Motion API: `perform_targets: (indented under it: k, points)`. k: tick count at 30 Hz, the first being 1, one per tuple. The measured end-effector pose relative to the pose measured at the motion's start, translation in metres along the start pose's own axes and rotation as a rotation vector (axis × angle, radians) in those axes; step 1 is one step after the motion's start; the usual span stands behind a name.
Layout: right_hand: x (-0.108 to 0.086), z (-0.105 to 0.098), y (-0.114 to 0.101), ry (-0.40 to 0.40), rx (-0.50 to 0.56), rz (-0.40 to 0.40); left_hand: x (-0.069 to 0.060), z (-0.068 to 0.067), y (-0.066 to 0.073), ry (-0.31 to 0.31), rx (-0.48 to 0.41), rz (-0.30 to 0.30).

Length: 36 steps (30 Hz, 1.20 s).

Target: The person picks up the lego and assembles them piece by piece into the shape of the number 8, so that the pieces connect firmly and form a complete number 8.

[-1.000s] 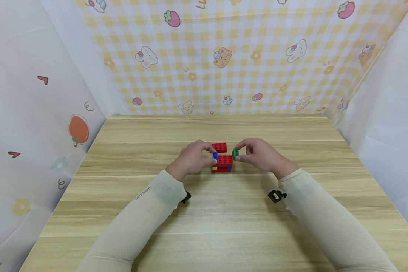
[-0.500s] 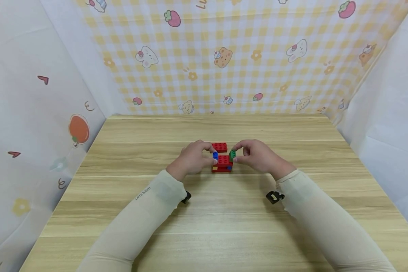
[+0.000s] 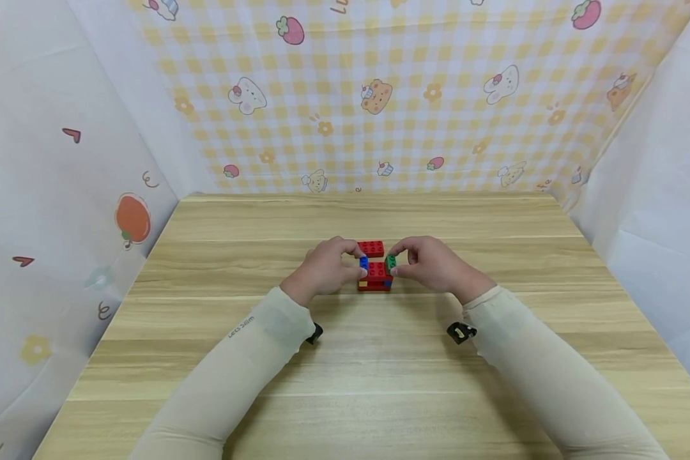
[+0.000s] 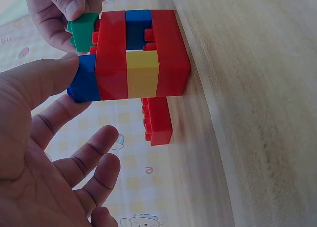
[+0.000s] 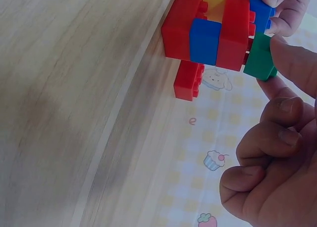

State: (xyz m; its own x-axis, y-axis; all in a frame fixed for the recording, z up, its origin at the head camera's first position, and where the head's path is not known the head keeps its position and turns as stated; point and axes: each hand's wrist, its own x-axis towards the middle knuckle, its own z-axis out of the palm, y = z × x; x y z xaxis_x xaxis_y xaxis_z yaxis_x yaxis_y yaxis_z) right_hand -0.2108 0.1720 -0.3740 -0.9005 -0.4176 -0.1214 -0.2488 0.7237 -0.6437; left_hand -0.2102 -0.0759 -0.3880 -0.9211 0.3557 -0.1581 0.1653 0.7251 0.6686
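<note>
**Blue block [image 3: 364, 263] and green block [image 3: 391, 264] are pinched on a little tower [image 3: 375, 276]**

The blue block is held between the thumb and pointing finger of the left hand [image 3: 335, 265], at the left end of the top red block [image 4: 112, 63]. The other fingers of that hand are spread loosely and bent a little. The green block is pinched the same way by the right hand [image 3: 437, 265], at the right end; its other fingers are curled in. The green block is tipped a bit, and red bumps can be seen beside it. The top red block is held up by a yellow block [image 4: 142, 73] and a lower blue block [image 5: 204, 41]. Under them, a bottom red block [image 4: 171, 58] is seen on the wooden surface [image 3: 374, 370]. A loose red block [image 3: 372, 248] is seen just behind the tower.
</note>
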Motion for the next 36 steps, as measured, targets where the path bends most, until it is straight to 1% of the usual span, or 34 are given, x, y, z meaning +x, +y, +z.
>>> perform_targets:
  k: [5, 13, 22, 36]
  points:
    - [0.0008, 0.0009, 0.0009, 0.007, 0.007, -0.002, -0.0006, -0.0003, 0.0001, -0.002, -0.002, 0.002]
    - [0.001, 0.0019, -0.0002, 0.01, 0.029, 0.001, -0.0012, -0.0009, 0.0, -0.004, -0.004, -0.017]
    - [0.0017, 0.0042, 0.0014, 0.014, 0.043, 0.001, -0.0008, -0.0003, 0.0009, -0.006, -0.004, -0.013]
    - [0.0018, 0.0081, 0.0068, 0.02, 0.112, 0.009, -0.0009, -0.0003, 0.0016, -0.004, -0.008, -0.02]
